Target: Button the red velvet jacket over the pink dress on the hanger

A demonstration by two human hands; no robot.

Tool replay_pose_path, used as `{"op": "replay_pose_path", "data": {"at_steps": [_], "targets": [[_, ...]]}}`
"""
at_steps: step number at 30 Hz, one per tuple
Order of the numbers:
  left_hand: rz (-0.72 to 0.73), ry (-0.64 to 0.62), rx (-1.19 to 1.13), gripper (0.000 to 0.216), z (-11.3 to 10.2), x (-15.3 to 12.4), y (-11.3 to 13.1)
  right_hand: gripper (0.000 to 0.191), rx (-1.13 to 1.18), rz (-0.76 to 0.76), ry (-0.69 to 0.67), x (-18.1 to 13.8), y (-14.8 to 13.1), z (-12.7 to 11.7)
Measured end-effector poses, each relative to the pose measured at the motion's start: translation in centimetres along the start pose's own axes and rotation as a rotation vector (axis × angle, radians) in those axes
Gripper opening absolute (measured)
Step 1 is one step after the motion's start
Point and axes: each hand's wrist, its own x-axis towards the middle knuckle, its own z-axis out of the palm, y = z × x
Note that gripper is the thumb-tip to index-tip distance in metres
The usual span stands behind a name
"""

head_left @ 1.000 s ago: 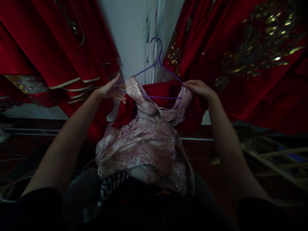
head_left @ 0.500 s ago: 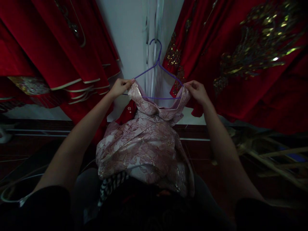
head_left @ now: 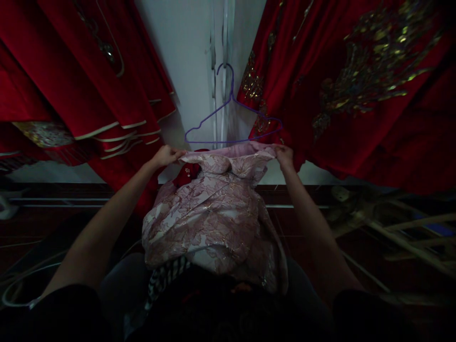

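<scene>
On my feed from the head camera, I have both hands stretched forward over a pink, gold-patterned dress (head_left: 213, 204), which lies across the lap, its upper edge drawn out wide towards the wall (head_left: 178, 47). My left hand (head_left: 166, 156) has its thumb and fingers pinched together on the left corner of that edge; my right hand (head_left: 285, 156) is clamped on the right corner, though the gloom hides how each finger sits. Just beyond the edge I see a purple hanger (head_left: 232, 95), upright, its lower bar close above the pink lining; I cannot tell whether they touch, or what the hook rests on. A bit of red cloth with a small pale flower ornament (head_left: 187, 172) shows below my left hand. Red garments (head_left: 81, 76) hang to the left, and a red garment with gold sequins (head_left: 302, 95) hangs to the right, above a blurred pale frame (head_left: 416, 222) near the dark floor (head_left: 302, 223).
</scene>
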Motion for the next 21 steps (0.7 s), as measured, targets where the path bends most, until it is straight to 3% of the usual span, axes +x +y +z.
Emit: {"op": "replay_pose_path", "data": {"at_steps": [2, 5, 9, 11, 15, 18, 21], "targets": [[0.074, -0.07, 0.147, 0.045, 0.6, -0.5, 0.7, 0.024, 0.04, 0.024, -0.164, -1.7, 0.5, 0.3], [0.274, -0.011, 0.279, 0.041, 1.4, -0.6, 4.4, 0.034, 0.08, -0.034, -0.351, -3.4, 0.1, 0.9], [0.615, 0.109, 0.299, 0.041, 2.6, 0.6, 11.0, 0.039, 0.069, -0.167, -0.399, -5.3, -1.8, 1.3], [0.696, 0.153, 0.311, 0.039, 3.9, 1.4, 13.1, 0.039, 0.056, -0.222, -0.396, -6.4, -2.6, 0.9], [0.697, 0.172, 0.346, 0.035, 8.9, 1.7, 13.6, 0.037, -0.026, -0.318, -0.28, -8.2, -3.2, -0.5], [0.553, 0.369, 0.384, 0.035, 12.8, -0.2, 13.3, 0.033, -0.096, -0.363, -0.179, -8.3, -2.8, -1.5], [0.429, 0.538, 0.371, 0.038, 14.7, -3.3, 14.5, 0.031, -0.133, -0.364, -0.061, -7.7, -2.5, -2.2]]}}
